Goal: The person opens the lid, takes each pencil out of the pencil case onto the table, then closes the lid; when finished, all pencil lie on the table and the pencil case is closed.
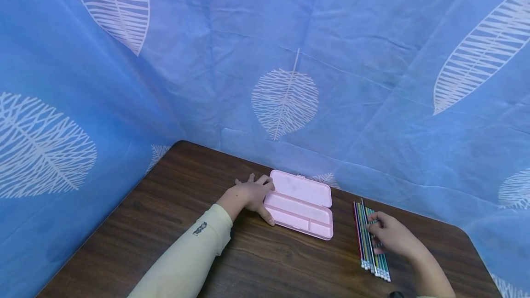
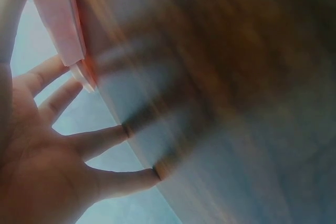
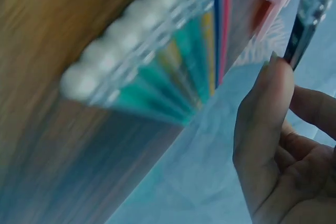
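A pink pencil case (image 1: 300, 187) lies with its lid laid back, showing bare compartments. My left hand (image 1: 251, 194) rests at the case's left end, thumb at the front corner and fingers spread; in the left wrist view two fingers reach the pink case (image 2: 60, 19) and the other two touch the table. To the right, a row of pencils (image 1: 384, 266) with white erasers lies side by side. Over that row my right hand (image 1: 391, 233) pinches one dark pencil (image 3: 308, 17) between thumb and fingers, its white eraser end towards me.
Dark wood-grain table (image 1: 265, 266) under everything, with rounded far corners. A blue curtain (image 1: 360, 82) with white leaf prints hangs right behind the table's far edge and along the left. A small dark round object (image 1: 396, 294) shows at the bottom edge.
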A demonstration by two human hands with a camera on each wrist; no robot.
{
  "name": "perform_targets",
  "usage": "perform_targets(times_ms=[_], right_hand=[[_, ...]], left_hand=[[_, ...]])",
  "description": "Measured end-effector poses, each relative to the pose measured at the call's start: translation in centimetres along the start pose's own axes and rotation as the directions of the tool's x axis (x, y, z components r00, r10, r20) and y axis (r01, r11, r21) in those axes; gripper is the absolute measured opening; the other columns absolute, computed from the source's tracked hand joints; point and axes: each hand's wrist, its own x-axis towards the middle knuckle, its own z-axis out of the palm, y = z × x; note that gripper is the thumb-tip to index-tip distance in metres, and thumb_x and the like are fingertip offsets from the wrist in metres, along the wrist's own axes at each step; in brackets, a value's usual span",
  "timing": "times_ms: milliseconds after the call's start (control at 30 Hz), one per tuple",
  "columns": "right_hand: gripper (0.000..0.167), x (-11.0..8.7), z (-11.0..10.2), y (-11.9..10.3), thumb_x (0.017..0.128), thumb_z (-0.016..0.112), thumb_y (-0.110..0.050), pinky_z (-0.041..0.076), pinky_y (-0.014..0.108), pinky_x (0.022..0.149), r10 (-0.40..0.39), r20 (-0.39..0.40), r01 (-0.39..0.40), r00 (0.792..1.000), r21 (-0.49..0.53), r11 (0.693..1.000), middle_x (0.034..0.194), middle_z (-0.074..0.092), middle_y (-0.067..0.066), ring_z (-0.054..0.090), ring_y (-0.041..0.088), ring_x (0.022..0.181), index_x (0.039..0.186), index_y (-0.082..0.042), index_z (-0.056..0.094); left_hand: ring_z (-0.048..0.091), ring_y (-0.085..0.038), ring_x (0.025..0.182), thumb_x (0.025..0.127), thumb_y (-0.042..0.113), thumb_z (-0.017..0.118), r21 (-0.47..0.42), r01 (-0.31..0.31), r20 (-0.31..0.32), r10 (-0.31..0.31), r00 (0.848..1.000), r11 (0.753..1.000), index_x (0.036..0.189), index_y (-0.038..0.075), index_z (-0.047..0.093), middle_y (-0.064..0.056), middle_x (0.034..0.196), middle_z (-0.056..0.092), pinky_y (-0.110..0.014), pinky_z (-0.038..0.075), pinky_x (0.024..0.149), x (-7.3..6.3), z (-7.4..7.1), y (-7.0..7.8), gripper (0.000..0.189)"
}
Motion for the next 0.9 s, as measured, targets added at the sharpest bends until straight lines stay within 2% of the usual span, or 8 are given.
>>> perform_targets(times_ms=[233,367,567,900], right_hand=[[0.039,-0.5,-0.8,2.0,0.112,0.043,-0.009,0.065,0.037,0.062,0.051,-0.036,-0.053,0.998,-0.06,0.997,0.1,0.065,0.02,0.068,0.02,0.075,0.14,0.018,0.041],[0.044,-0.2,-1.0,3.1,0.111,0.044,-0.01,0.064,0.037,0.063,0.096,-0.055,-0.102,0.994,-0.113,0.988,0.105,0.066,0.023,0.069,0.019,0.076,0.143,0.02,0.039],[0.05,0.9,-0.8,4.6,0.109,0.048,-0.009,0.065,0.035,0.06,0.179,-0.071,-0.189,0.981,-0.173,0.967,0.098,0.065,0.023,0.07,0.021,0.074,0.149,0.018,0.035],[0.051,1.8,-0.5,5.3,0.108,0.05,-0.008,0.064,0.034,0.061,0.193,-0.093,-0.208,0.977,-0.189,0.96,0.108,0.064,0.032,0.071,0.021,0.075,0.15,0.018,0.035]], left_hand=[[0.014,-0.054,0.165,0.076,0.071,0.087,0.003,-0.005,-0.001,0.005,1.0,1.0,0.155,0.025,0.045,0.001,0.174,0.026,-0.087,0.022,0.12,0.1,0.1,-0.1,0.101],[0.014,-0.053,0.166,0.076,0.071,0.087,0.005,-0.003,-0.002,0.003,1.0,1.0,0.156,0.026,0.045,0.002,0.173,0.025,-0.087,0.023,0.12,0.2,0.1,-0.2,0.102],[0.015,-0.053,0.165,0.076,0.071,0.088,0.006,-0.004,-0.003,0.004,1.0,1.0,0.156,0.025,0.045,0.001,0.173,0.026,-0.087,0.023,0.12,0.1,0.1,-0.1,0.101],[0.015,-0.054,0.165,0.075,0.068,0.089,-0.017,-0.004,-0.008,0.004,1.0,1.0,0.153,0.024,0.046,0.001,0.172,0.027,-0.087,0.023,0.12,-0.1,0.0,0.0,0.1]])
